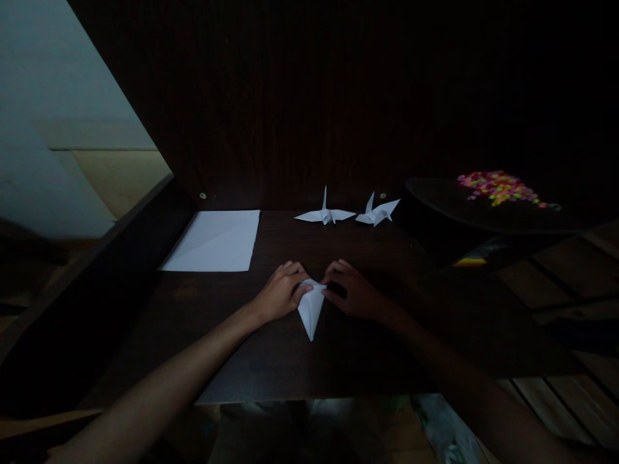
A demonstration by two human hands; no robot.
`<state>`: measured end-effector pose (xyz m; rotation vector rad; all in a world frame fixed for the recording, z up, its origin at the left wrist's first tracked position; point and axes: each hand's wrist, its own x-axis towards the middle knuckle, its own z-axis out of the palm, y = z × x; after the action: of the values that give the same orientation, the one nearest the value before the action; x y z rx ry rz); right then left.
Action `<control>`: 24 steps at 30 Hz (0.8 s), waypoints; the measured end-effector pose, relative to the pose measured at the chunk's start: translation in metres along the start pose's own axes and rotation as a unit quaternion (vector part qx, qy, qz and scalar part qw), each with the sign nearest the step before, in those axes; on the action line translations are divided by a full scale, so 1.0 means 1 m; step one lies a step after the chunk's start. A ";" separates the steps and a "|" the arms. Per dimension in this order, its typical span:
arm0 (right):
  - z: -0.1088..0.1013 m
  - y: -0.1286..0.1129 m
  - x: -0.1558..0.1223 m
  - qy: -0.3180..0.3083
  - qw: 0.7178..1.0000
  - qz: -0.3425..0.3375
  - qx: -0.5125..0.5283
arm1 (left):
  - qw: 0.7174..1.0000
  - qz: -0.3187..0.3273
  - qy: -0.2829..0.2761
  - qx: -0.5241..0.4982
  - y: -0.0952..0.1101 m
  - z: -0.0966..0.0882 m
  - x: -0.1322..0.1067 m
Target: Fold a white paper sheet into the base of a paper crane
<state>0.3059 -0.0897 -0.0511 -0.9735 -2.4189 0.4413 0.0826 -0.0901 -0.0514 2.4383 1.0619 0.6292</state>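
A white folded paper, kite-shaped with its long point toward me, lies on the dark wooden desk. My left hand grips its upper left side, the thumb lying over the paper. At the upper right corner, the thumb and fingers of my right hand pinch the edge. Beyond my hands two finished paper cranes stand near the back panel: one crane with wings spread level, and another crane tilted, to its right.
Sheets of white paper lie in a stack at the back left. A dark raised shelf on the right carries a bundle of colourful small pieces. A low side wall bounds the desk's left. A plastic bag is below the front edge.
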 end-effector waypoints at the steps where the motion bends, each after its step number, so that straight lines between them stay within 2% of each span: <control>1: 0.000 -0.001 0.000 0.001 1.000 0.002 -0.003 | 1.000 0.003 -0.006 -0.007 -0.002 -0.002 -0.001; 5: 0.000 -0.002 0.001 0.000 1.000 0.009 -0.001 | 0.998 0.018 -0.026 -0.047 -0.010 -0.012 -0.008; 8: 0.000 -0.002 0.001 -0.001 1.000 0.014 0.007 | 0.998 0.017 -0.010 -0.056 -0.014 -0.015 -0.010; 17: 0.007 0.000 0.003 0.006 0.999 0.030 0.013 | 0.999 0.034 0.014 -0.021 -0.007 -0.008 -0.007; 24: 0.012 -0.005 0.005 0.010 0.999 0.017 0.029 | 0.999 0.048 -0.004 -0.007 -0.006 -0.007 -0.004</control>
<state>0.2933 -0.0914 -0.0568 -0.9899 -2.3630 0.5078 0.0728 -0.0882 -0.0504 2.4896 0.9383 0.6550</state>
